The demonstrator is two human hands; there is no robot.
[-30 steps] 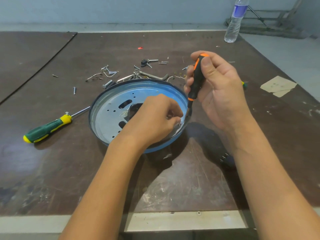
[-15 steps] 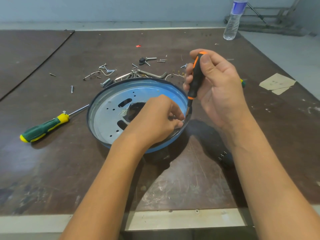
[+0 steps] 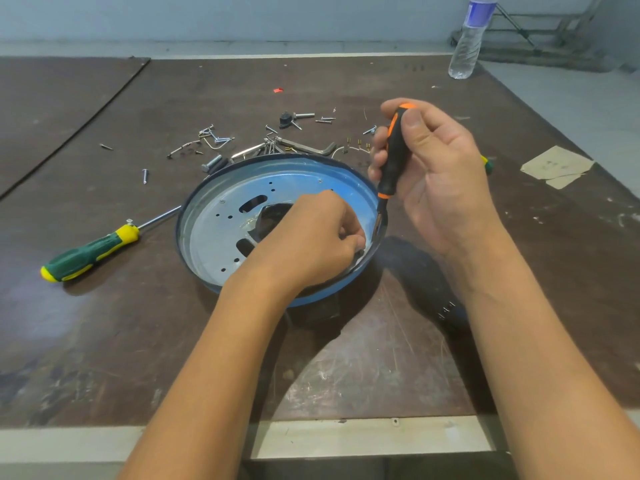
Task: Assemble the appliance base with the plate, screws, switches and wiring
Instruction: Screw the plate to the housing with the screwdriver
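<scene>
A round blue appliance base (image 3: 221, 188) with a perforated metal plate (image 3: 221, 233) inside lies on the brown table. My left hand (image 3: 311, 237) rests inside the base at its right side, fingertips pinched together near the rim; what they pinch is too small to make out. My right hand (image 3: 436, 174) grips a black and orange screwdriver (image 3: 393, 154) almost upright, its shaft pointing down at the rim beside my left fingertips. Loose screws (image 3: 214, 135) and small metal parts lie scattered behind the base.
A green and yellow screwdriver (image 3: 88, 252) lies left of the base. An Allen key (image 3: 311, 147) and a black part (image 3: 285, 119) sit among the screws. A water bottle (image 3: 469, 39) stands at the far right corner. Cardboard scraps (image 3: 557, 166) lie at the right.
Both hands stay in place at the base's right rim. The view has shifted slightly, and the screwdriver handle has moved very little.
</scene>
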